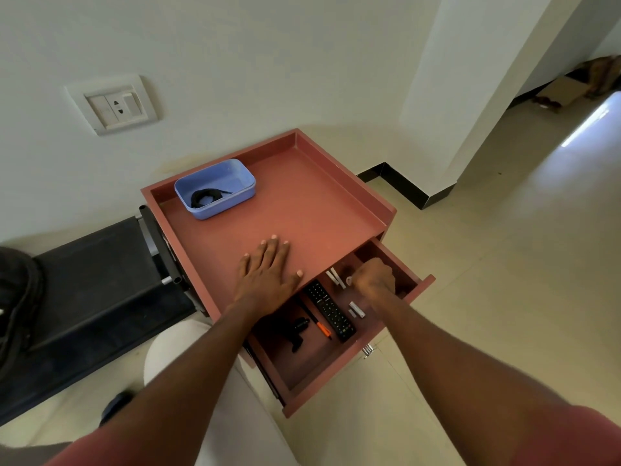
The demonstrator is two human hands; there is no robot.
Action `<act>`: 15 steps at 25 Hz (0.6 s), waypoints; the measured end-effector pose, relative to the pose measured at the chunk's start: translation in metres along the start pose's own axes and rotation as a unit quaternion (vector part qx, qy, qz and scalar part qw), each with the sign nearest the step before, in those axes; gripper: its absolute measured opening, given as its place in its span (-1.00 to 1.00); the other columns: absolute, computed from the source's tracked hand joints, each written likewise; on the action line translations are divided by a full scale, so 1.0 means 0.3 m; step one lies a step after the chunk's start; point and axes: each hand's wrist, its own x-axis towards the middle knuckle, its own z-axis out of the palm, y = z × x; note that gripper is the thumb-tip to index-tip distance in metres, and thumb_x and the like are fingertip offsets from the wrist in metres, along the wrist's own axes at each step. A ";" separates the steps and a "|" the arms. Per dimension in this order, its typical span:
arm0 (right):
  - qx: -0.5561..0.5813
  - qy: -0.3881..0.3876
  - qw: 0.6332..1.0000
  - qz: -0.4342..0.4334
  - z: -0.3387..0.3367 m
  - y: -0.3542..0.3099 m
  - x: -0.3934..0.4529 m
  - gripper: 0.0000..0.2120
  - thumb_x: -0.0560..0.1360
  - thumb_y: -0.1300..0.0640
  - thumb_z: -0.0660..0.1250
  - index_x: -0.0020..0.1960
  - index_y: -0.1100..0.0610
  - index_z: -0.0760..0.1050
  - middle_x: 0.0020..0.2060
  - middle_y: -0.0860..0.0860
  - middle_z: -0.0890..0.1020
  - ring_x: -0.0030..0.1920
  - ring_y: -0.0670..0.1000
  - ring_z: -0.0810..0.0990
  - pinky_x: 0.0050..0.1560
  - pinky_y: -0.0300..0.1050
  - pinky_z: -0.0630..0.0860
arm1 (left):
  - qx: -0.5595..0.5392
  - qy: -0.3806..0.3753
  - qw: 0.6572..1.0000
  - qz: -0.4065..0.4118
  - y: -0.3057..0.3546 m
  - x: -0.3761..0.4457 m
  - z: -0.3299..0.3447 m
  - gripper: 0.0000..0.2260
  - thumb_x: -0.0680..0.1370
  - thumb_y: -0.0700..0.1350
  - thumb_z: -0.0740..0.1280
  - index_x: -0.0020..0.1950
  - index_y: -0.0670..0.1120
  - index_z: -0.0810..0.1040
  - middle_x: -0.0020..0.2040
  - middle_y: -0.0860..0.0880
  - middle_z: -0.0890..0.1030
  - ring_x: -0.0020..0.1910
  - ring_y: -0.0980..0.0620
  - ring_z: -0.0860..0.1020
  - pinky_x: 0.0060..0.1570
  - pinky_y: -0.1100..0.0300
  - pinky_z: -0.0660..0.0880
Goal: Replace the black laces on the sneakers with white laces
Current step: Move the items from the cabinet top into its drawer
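Observation:
A black lace (204, 197) lies coiled in a blue plastic box (235, 183) at the back left of the red-brown cabinet top (319, 203). My left hand (268, 274) rests flat on that top near its front edge, fingers straight and spread. My right hand (374, 277) reaches into the far end of the open drawer (336, 375) with its fingers curled downward. Its thumb is beside two thin white strips (336, 278). What the curled fingers hold, if anything, is hidden. No sneaker is in view.
The drawer holds a black remote (331, 311), an orange-and-black pen (319, 324), a small white object (357, 310) and a black tool (297, 331). A black bench (100, 287) stands to the left. The wall with a socket is behind, and tiled floor lies to the right.

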 end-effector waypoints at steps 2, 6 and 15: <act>-0.088 -0.023 0.995 -0.035 0.013 0.025 -0.003 -0.89 0.54 0.23 0.47 0.06 0.19 0.65 -0.02 0.12 0.71 -0.01 0.14 0.71 -0.02 0.02 0.68 | 0.007 -0.009 1.000 0.000 -0.003 -0.017 0.012 -0.31 0.64 0.41 -0.10 0.69 0.17 -0.23 0.68 0.09 -0.28 0.66 0.04 -0.27 0.61 -0.14 -0.23; -0.161 -0.020 0.985 -0.065 0.031 0.017 0.017 -0.78 0.60 0.24 0.35 0.24 0.17 0.59 0.16 0.13 0.67 0.17 0.17 0.67 0.10 0.06 0.65 | 0.010 -0.029 1.000 0.000 -0.014 -0.018 0.017 -0.31 0.64 0.41 -0.12 0.68 0.17 -0.28 0.66 0.09 -0.34 0.65 0.02 -0.31 0.60 -0.14 -0.25; -0.145 -0.014 0.982 -0.117 -0.026 0.091 0.073 -0.90 0.57 0.20 0.39 0.07 0.14 0.63 -0.03 0.06 0.69 0.01 0.12 0.69 0.06 0.12 0.68 | 0.005 -0.043 0.999 -0.011 0.015 -0.027 -0.001 -0.33 0.67 0.37 -0.12 0.67 0.15 -0.31 0.67 0.04 -0.35 0.64 -0.03 -0.34 0.59 -0.18 -0.28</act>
